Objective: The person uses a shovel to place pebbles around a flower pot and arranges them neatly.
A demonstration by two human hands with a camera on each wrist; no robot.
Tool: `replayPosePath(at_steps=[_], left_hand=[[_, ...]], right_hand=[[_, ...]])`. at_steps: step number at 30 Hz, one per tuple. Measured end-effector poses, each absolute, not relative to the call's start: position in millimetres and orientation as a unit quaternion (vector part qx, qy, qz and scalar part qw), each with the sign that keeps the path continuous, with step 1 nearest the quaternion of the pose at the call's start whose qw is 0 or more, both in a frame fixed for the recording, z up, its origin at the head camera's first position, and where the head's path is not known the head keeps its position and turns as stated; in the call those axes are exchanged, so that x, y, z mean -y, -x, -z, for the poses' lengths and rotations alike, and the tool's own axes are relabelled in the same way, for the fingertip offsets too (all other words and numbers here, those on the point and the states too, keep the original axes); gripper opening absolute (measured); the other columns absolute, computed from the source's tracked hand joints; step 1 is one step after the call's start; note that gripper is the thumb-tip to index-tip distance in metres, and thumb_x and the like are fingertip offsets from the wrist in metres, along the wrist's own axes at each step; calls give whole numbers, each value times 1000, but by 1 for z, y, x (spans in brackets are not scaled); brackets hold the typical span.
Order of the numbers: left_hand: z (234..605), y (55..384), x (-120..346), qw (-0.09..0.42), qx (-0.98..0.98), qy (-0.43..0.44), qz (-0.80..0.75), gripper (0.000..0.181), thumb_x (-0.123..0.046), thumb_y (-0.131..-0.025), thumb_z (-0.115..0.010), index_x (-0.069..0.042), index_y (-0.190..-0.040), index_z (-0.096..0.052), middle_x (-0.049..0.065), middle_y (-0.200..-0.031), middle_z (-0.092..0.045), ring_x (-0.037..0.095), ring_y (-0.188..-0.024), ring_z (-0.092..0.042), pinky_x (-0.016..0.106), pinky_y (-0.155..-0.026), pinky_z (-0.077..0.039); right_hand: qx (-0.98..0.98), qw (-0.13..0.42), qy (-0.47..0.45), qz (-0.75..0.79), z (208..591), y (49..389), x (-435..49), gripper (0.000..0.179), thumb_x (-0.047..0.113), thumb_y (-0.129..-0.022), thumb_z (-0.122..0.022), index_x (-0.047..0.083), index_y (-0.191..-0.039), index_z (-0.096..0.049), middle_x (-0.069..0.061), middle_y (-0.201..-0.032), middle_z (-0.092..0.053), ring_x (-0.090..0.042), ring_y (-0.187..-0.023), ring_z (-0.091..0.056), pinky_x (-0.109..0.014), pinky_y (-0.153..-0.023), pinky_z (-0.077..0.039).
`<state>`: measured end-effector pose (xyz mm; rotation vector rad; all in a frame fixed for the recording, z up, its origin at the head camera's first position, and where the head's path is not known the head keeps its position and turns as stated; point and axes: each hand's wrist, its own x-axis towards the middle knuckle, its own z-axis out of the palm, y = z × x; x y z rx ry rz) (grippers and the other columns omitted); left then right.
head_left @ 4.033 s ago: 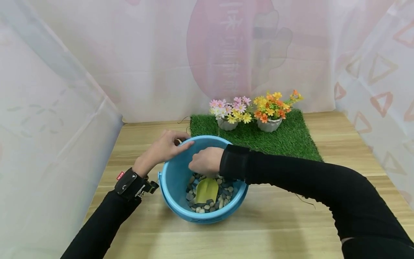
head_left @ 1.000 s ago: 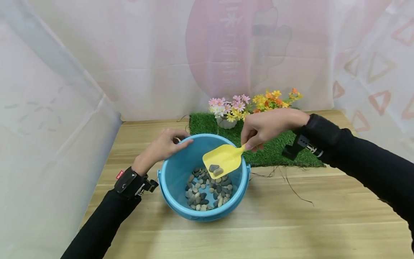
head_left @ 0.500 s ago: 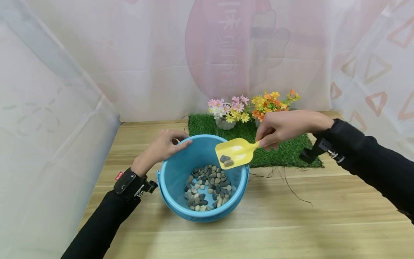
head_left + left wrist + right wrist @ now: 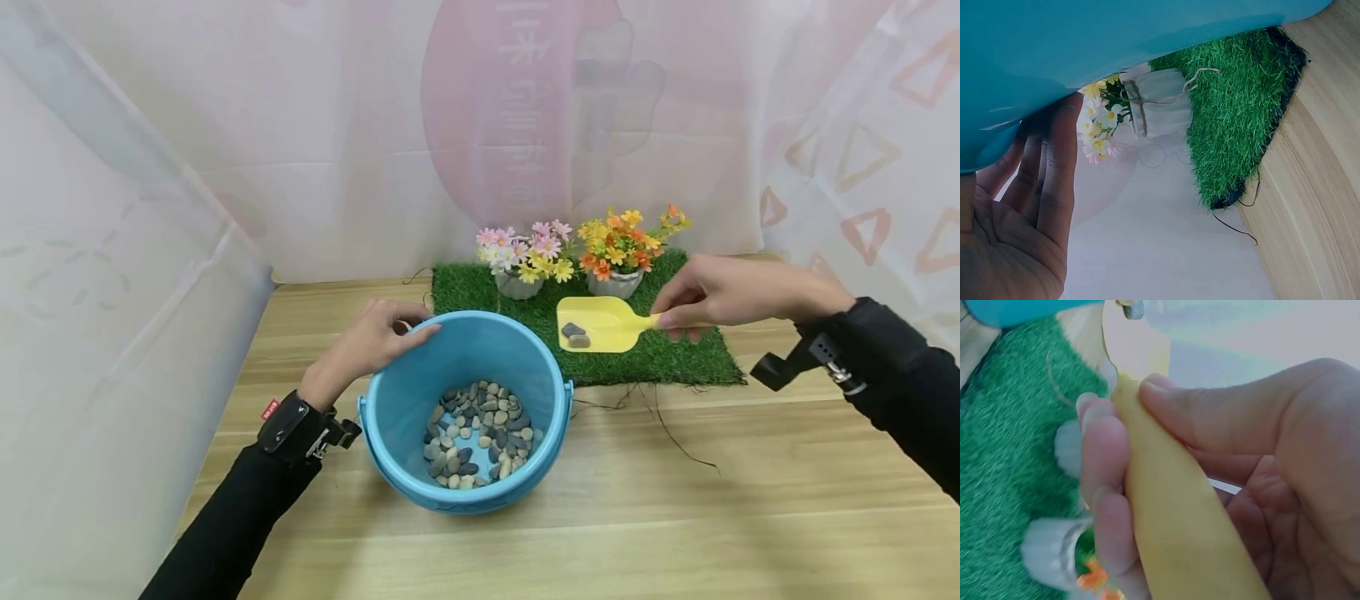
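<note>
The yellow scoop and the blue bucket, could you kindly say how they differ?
The yellow scoop is in the right hand; the blue bucket has the left hand on it. The scoop is smaller and shallower than the bucket. The scoop carries two pebbles, the bucket many. Both hold grey and pale ones.

The bucket [image 4: 476, 346] looks glossy plastic, the pebbles [image 4: 491, 403] inside it smooth, the scoop [image 4: 611, 325] right of it shiny plastic.
</note>
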<state>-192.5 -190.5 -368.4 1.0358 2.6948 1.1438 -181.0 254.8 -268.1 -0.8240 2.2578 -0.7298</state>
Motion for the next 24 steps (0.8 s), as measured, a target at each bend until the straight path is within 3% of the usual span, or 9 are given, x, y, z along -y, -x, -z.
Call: replayPosePath(at_steps=[6, 14, 20, 24], left_hand=[[367, 191, 190, 19, -865, -334, -373, 15, -33, -93, -56, -22, -90, -65, -10, -81, -62, 7, -71, -59, 31, -60, -52], [366, 192, 189, 14, -863, -343, -372, 14, -32, -93, -57, -21, -90, -65, -10, -81, -62, 6, -72, -59, 30, -62, -52], [366, 192, 189, 17, -863, -339, -375, 14, -31, -92, -57, -20, -88, -65, -9, -81, -63, 8, -72, -60, 30, -60, -52], [367, 192, 189, 15, -864, -335, -375, 14, -32, -92, -57, -20, -89, -66, -10, -81, -62, 6, -71, -60, 28, -60, -52]], right_hand=[[-878, 284, 244, 297, 294, 174, -286, 20, 28, -92, -57, 14, -103, -67, -1, -80, -64, -18, -71, -60, -31, -64, -51], [-902, 250, 182, 303, 337, 161, -323, 22, 36, -93, -54, 18, -94, -67, -2, -75, -62, -19, -64, -57, -29, -56, -46], [-904, 248, 116, 328, 367, 157, -340, 30, 37, -94, -53, 11, -105, -64, -4, -84, -64, -20, -73, -60, -32, -65, -50], [-905, 242, 95, 337, 380, 158, -346, 32, 34, -94, -53, 5, -105, -64, -8, -87, -64, -25, -76, -61, -33, -67, -51]])
